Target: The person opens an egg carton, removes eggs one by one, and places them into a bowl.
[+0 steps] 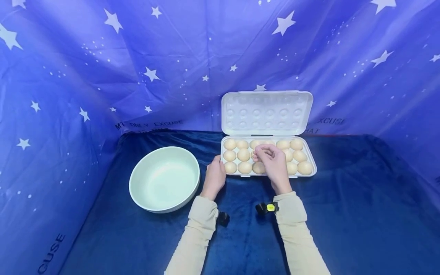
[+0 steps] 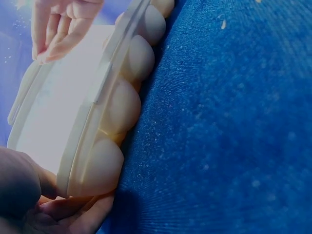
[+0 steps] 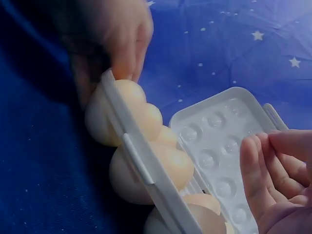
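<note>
A white plastic egg carton (image 1: 245, 175) lies on the cloth, its lid (image 1: 266, 114) standing up behind it, with rows of light brown eggs (image 1: 243, 154) inside. At its left end my left hand (image 1: 214, 175) grips the rim, thumb on top and fingers underneath in the left wrist view (image 2: 73, 214). Over the middle of the eggs hovers my right hand (image 1: 276, 164), which hides some of them. In the right wrist view its fingers (image 3: 261, 170) are curled and meet the thumb, with nothing visible between them.
Left of the carton stands a large pale green bowl (image 1: 165, 183) with nothing in it. Dark blue cloth (image 1: 240, 248) covers the table. A blue curtain with white stars (image 1: 178, 57) hangs behind and at both sides, close behind the lid.
</note>
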Motion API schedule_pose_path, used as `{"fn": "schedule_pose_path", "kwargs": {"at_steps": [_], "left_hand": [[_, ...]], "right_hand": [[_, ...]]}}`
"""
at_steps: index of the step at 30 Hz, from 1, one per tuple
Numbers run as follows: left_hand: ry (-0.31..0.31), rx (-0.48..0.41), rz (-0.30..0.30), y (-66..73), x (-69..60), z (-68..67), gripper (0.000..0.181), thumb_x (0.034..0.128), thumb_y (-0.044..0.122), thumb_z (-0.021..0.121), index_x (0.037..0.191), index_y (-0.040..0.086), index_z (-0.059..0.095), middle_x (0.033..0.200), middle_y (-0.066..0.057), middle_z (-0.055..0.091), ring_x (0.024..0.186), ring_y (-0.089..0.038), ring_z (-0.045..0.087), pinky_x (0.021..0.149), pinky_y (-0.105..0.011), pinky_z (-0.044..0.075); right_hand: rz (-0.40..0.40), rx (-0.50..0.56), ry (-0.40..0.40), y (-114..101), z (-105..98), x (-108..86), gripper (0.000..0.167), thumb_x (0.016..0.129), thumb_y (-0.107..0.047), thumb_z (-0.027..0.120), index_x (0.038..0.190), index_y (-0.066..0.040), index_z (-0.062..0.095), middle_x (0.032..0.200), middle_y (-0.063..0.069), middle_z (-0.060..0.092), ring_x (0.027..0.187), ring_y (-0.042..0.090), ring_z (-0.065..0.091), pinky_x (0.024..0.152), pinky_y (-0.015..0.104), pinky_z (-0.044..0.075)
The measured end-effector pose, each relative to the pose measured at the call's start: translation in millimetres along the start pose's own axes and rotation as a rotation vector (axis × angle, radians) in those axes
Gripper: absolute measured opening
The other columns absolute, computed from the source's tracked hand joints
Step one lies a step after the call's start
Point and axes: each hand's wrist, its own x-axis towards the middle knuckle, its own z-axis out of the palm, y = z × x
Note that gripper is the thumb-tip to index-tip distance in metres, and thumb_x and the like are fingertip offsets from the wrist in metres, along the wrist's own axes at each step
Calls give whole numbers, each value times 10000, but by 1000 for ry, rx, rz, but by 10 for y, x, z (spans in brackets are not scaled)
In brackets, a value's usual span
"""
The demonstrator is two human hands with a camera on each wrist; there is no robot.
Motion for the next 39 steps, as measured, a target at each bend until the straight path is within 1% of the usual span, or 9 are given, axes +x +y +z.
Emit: {"fn": "schedule_pose_path", "kwargs": {"at_steps": [3,7,12,14,19,23,27,32,39], "left_hand": [[23,-22,7,16,4,-7,327,1034,99,445,1309,-9,585,1214,-205,668,1116,-370,641,957,-497,510],[91,-71,21,36,8,-58,315,983,59,512,1269,-34,605,1117,-182,697,1016,-320,674,929,-445,529],[141,-105,52,117,-5,-208,302,955,47,560,1241,-31,613,1103,-157,681,978,-274,673,893,-397,550],[140,-123,77,174,-35,-278,294,957,54,560,1233,-30,615,1112,-161,672,990,-272,673,880,-394,557],[163,-173,139,296,-120,-470,234,953,51,582,1166,-14,655,1067,-148,691,963,-262,681,831,-384,573],[187,-143,133,360,-173,-644,172,948,113,648,1093,36,700,999,-99,726,899,-227,696,793,-369,569],[194,-129,118,402,-216,-849,201,947,181,677,1087,39,706,988,-95,731,890,-233,698,796,-388,560],[195,-105,95,343,-257,-1108,238,957,200,667,1122,31,694,1042,-108,721,941,-252,695,839,-403,560],[205,-97,47,116,-268,-1426,260,964,210,651,1156,37,682,1114,-138,711,1017,-279,691,883,-396,556]], "right_hand": [[-32,-45,-43,41,-1,-4,275,992,-133,620,1085,125,613,889,126,682,748,149,692,742,302,604],[-61,-127,-94,51,9,-8,277,989,-159,631,1076,103,635,917,216,666,795,241,686,755,363,608],[-97,-220,-162,36,63,0,282,984,-172,640,1114,79,644,1022,288,655,894,348,665,792,419,599],[-99,-252,-180,36,87,-4,270,984,-174,641,1123,56,651,1053,277,659,918,365,665,782,414,600],[-118,-326,-219,47,158,-39,261,980,-196,648,1129,18,662,1045,220,686,884,367,685,688,277,578],[-142,-341,-237,58,210,-55,226,979,-175,647,1099,16,664,1017,199,696,862,354,687,686,201,546],[-157,-374,-247,58,223,-79,208,984,-173,637,1093,2,663,1009,178,700,858,332,688,714,214,547],[-176,-429,-255,63,217,-105,208,988,-197,635,1098,-24,663,1019,149,706,889,284,684,774,301,555],[-213,-469,-264,31,205,-99,185,1000,-170,615,1103,-27,670,1031,132,698,946,252,658,828,386,546]]}}
